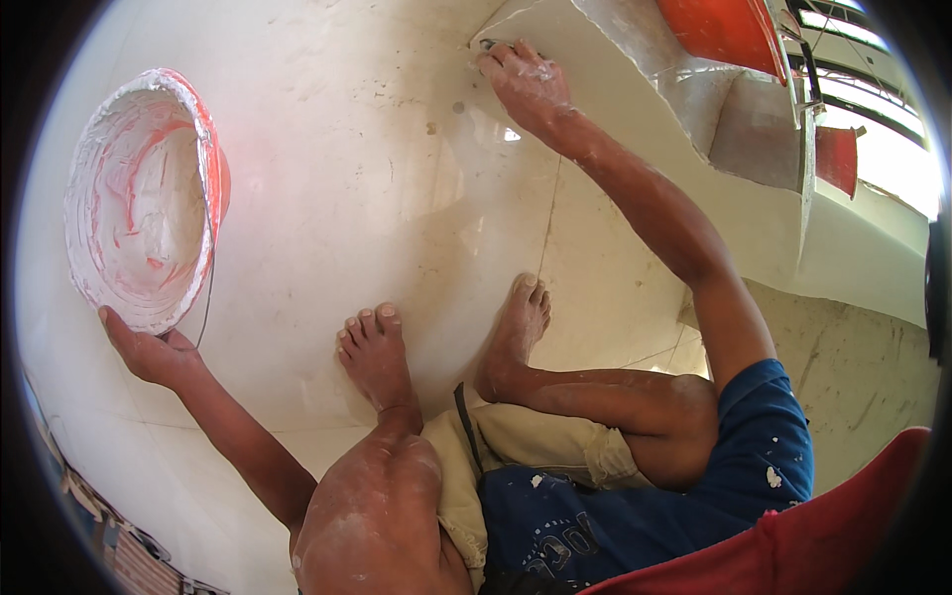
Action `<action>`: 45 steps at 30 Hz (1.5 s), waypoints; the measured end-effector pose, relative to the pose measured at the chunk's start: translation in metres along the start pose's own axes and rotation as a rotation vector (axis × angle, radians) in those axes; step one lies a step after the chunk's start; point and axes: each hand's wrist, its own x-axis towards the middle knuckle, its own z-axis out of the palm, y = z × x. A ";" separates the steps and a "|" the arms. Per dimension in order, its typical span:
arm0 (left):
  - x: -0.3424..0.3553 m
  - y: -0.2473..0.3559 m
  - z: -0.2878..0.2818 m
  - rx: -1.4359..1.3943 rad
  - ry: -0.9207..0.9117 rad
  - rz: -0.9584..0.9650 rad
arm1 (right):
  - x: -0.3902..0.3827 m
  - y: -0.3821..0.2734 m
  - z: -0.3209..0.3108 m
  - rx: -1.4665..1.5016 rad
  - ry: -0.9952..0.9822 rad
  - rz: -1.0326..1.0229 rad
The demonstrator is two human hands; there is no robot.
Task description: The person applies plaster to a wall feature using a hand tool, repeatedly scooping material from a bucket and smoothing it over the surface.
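Observation:
A red bucket (220,164), its inside and rim coated with white paste, tips its mouth toward me at the left. My left hand (149,352) is closed at the near edge of its rim, the thumb raised beside it. The bucket's thin wire handle (209,268) hangs down along the right side. Farther off, my right hand (526,87), dusted white, is closed by the corner of a pale panel (635,129). A small dark tip (487,44) shows at its fingers; the rest of whatever it holds is hidden.
My bare feet (377,342) are on the pale, smeared floor (327,198). Behind the panel's broken edge, a red container (724,35) and a grey block (759,129) stand at the upper right. Assorted items (129,555) line the lower left edge.

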 end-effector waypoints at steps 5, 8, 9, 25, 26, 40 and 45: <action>-0.004 0.003 0.004 0.012 0.012 -0.028 | 0.005 0.009 0.003 -0.025 0.162 -0.094; 0.002 -0.004 -0.002 -0.039 -0.030 -0.023 | 0.000 0.021 -0.017 0.023 0.267 -0.050; 0.001 -0.003 -0.002 -0.032 -0.023 -0.022 | -0.003 0.026 -0.023 0.049 0.297 -0.028; -0.003 0.000 0.003 0.002 0.006 -0.016 | -0.011 0.018 -0.030 0.070 0.128 0.109; -0.002 0.002 0.003 0.004 0.013 -0.014 | -0.007 0.011 -0.022 0.012 0.026 0.085; 0.000 0.000 0.000 -0.007 0.016 -0.037 | 0.032 -0.003 -0.018 -0.219 -0.160 -0.310; 0.001 0.002 -0.001 -0.062 -0.035 -0.043 | 0.004 0.000 -0.001 -0.179 -0.335 -0.213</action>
